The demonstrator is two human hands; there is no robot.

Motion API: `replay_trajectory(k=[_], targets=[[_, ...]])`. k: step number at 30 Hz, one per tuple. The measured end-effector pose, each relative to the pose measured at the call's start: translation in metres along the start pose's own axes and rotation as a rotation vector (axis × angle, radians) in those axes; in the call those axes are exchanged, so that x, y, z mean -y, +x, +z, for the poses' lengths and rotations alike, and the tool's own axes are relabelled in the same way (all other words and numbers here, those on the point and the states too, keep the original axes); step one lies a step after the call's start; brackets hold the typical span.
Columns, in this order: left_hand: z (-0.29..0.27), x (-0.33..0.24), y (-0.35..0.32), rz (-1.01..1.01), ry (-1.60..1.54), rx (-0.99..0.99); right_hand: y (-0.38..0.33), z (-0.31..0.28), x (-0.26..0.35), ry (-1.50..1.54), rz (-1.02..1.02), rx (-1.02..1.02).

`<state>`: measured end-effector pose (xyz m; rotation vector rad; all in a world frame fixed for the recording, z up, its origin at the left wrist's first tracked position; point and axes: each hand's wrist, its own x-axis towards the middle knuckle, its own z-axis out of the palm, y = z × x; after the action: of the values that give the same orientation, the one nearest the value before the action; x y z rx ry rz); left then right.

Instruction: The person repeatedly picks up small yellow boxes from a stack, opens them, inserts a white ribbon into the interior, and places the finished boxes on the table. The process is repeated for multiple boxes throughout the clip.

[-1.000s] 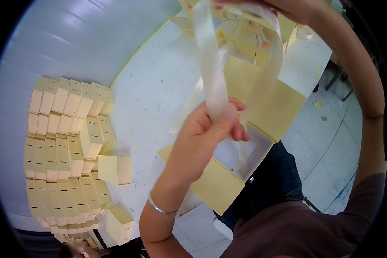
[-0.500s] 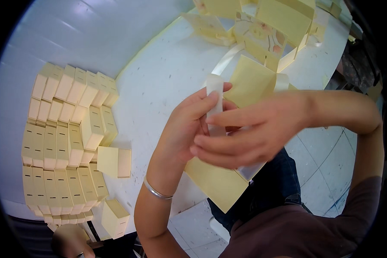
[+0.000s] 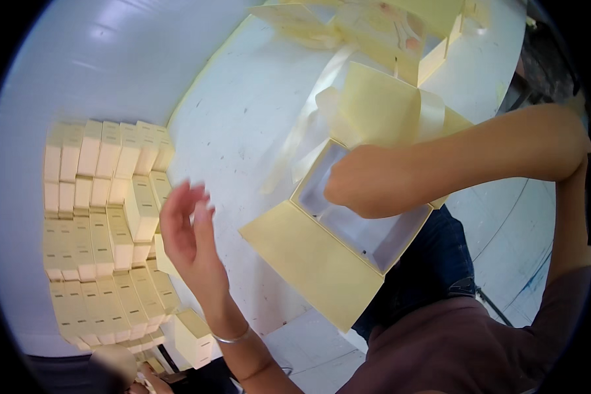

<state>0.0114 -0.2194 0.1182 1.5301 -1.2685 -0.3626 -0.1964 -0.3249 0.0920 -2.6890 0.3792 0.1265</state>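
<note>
Overall, we work at a broad white tabletop (image 3: 236,125) marked with dark flecks. Along its left side, we see stacked rows of cream rectangular boxes (image 3: 100,243) with narrow dark slots. At the far side, we note open pale-yellow boxes with a floral print (image 3: 374,36). Closest to our body is the open pale-yellow box with a grey-white lining (image 3: 381,233); it lies at the table edge, near our lap, its tray facing up and one flat panel extending toward the lower left. Over this tray, we position the right hand (image 3: 361,180), back upward; its fingers are concealed, so we cannot tell its grip. We keep the left hand (image 3: 197,240) wide, fingers loosely curved and thumb apart, just beside the stacked rows. Beyond the tray, a glossy white ribbon (image 3: 325,82) runs across the tabletop. We wear a thin silver-coloured bangle (image 3: 233,337) on the left wrist.
</note>
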Motion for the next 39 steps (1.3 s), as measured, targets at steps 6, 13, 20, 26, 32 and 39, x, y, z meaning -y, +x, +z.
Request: replay_trajectory(k=[6, 13, 20, 26, 32, 39], targets=[[0.004, 0.072, -0.064, -0.179, -0.065, 0.145, 0.022, 0.016, -0.006, 0.077, 0.100, 0.090], [0.011, 0.079, -0.084, 0.074, 0.530, 0.495, 0.043, 0.017, -0.007, 0.131, 0.108, 0.288], [0.030, 0.070, -0.078, 0.075, 0.638, 0.525, 0.060, 0.023, -0.003, 0.066, -0.078, 0.269], [0.011, 0.068, -0.072, -0.068, 0.587, 0.362, 0.021, 0.000, -0.001, -0.252, -0.071, 0.123], [-0.099, 0.083, -0.114, -0.254, 0.670, -0.065, -0.038, -0.084, -0.050, -0.275, -0.012, -0.090], [-0.123, 0.111, -0.143, -0.484, 0.600, -0.165, -0.138, -0.119, -0.103, 0.803, 0.315, -0.335]])
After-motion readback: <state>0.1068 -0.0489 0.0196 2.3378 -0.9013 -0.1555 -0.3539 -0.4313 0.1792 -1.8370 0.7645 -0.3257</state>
